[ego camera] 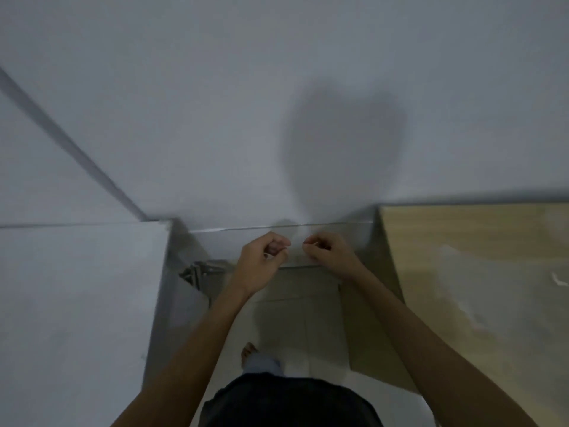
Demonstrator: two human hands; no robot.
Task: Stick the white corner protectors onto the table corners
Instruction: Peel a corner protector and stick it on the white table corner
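Fingers (284,243) of the left hand (264,260) curl in toward the thumb at the frame's centre, and those of the right hand (328,255) do the same just beside them, tips nearly meeting. Something small and pale seems to be pinched in the left hand, perhaps a corner protector, but blur keeps me from telling; whether the right grips anything I cannot tell. Both hands hover over the gap between two tops. Judging by reach, the wooden surface (480,272) at right lies nearer the right hand, the white surface (77,288) at left nearer the left.
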